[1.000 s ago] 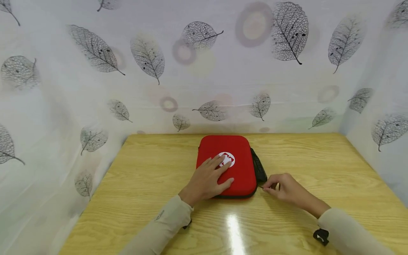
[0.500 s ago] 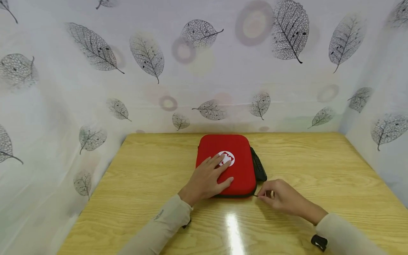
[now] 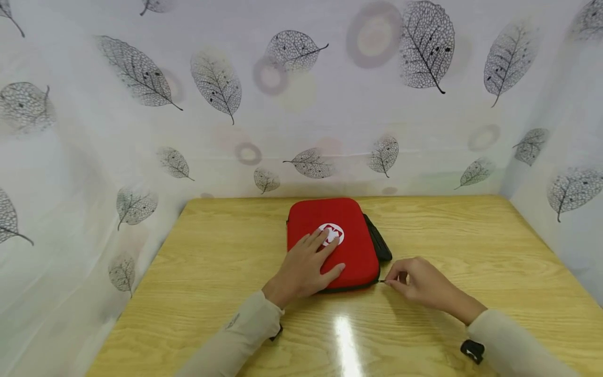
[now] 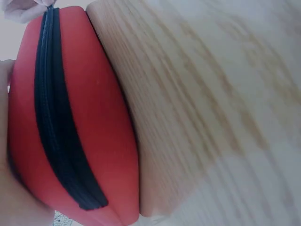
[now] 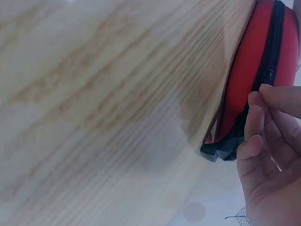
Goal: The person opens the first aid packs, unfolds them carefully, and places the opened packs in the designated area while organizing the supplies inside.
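A red zip-up case (image 3: 353,256) with a white round emblem lies on the table. My left hand (image 3: 301,267) rests on its lid with fingers spread, covering part of the emblem. At the front right corner, my right hand (image 3: 421,285) pinches the small zipper pull (image 3: 382,281) between thumb and forefinger. The black zipper (image 4: 51,94) runs along the side of the case in the left wrist view, its teeth together there. In the right wrist view the fingertips (image 5: 266,89) lie right at the zipper band, hiding most of the pull.
A black handle-like flap (image 3: 377,238) sticks out from the right side of the case. The wooden table (image 3: 226,241) extends around it, and a leaf-printed curtain (image 3: 320,115) hangs behind and at both sides. A black strap piece (image 3: 472,351) sits at the right sleeve.
My right hand has moved the zipper pull toward me around the front right corner, then slightly away again. The case has turned a little, its far end shifting left. My left hand stays put.
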`<state>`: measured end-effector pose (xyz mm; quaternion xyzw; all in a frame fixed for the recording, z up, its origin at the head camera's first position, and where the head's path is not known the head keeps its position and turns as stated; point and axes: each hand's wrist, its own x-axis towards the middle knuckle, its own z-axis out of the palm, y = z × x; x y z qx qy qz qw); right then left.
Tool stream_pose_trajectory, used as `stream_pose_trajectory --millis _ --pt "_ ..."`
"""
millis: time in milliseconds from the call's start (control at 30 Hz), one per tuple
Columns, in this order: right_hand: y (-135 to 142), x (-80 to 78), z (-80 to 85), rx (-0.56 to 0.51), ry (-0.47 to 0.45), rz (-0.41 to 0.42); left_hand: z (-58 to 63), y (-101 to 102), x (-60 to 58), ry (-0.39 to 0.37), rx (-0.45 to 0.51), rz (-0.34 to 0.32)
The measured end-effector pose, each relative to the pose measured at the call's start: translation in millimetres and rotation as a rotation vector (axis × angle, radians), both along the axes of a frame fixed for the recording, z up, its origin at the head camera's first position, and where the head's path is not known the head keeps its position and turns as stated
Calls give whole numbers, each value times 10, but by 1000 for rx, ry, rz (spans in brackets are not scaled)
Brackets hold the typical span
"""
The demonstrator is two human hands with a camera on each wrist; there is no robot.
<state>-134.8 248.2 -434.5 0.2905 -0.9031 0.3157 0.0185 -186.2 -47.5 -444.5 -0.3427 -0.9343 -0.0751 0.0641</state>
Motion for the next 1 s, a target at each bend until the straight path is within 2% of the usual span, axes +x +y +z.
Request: stream_pose_trajectory --millis 133,300,600,800,1000 --pt "24 -35 28 19 38 -45 21 -14 34 -16 -4 15" --pt "37 -72 13 50 63 -142 30 -38 76 -67 -19 33" --pt "44 -198 12 90 69 -287 88 -72 177 -57 -24 22" --pt "59 -327 17 98 68 -321 138 -80 248 -52 -19 -2" --pt "78 -463 10 101 52 -335 113 -77 290 1 -4 -36"
